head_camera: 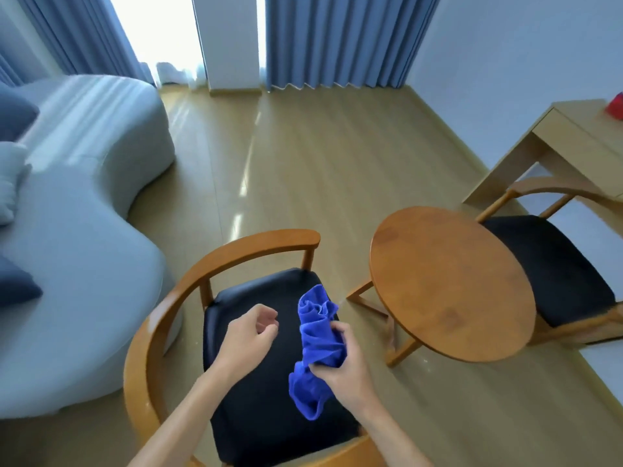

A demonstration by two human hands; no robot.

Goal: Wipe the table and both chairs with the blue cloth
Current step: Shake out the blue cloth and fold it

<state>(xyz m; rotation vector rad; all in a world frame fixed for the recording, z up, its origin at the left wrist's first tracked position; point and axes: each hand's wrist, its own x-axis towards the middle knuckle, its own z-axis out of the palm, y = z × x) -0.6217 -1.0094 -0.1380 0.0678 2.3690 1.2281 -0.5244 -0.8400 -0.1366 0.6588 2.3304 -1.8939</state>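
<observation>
**Blue cloth bunched in the right hand above the near chair**

Above the black seat of the near chair (pixel 256 348), the right hand (pixel 344 369) grips the crumpled blue cloth (pixel 318 348) around its middle, both ends hanging free. The left hand (pixel 247 335) hovers just beside it, fingers loosely curled and holding nothing. The round wooden table (pixel 451 281) stands just right of this chair, with the second chair (pixel 553 271) behind it, partly tucked under.

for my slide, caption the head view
Right hand grips the blue cloth above the near chair.
</observation>
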